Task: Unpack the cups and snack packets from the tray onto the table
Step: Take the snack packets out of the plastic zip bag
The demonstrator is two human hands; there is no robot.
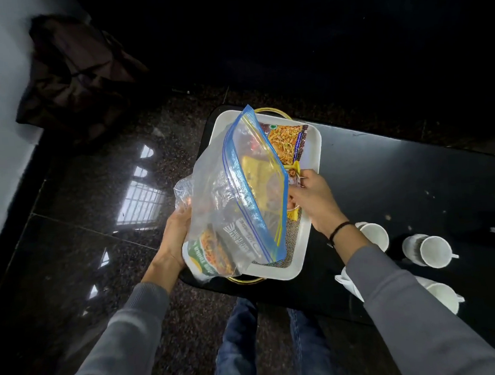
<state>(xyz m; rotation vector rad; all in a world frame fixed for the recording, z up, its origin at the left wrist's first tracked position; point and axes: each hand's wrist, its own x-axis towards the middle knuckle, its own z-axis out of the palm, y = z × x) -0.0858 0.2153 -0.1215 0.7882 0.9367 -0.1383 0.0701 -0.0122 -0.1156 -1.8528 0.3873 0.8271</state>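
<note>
A white tray (pixel 299 250) with gold handles sits at the left end of a black table (pixel 399 172). A clear zip bag (pixel 235 194) with a blue seal, holding several snack packets, is lifted above the tray. My left hand (pixel 176 244) grips its bottom left corner. My right hand (pixel 313 200) pinches a yellow snack packet (pixel 293 171) at the bag's open mouth. Another snack packet (pixel 288 140) lies in the tray's far end. Three white cups stand on the table to the right: a near-tray cup (pixel 373 234), a middle cup (pixel 427 250) and a front cup (pixel 441 297).
A dark bag (pixel 77 79) lies on the polished stone floor (pixel 98 225) at the far left by a white wall. My legs in jeans (pixel 238 347) are below the table's near edge. The room beyond the table is dark.
</note>
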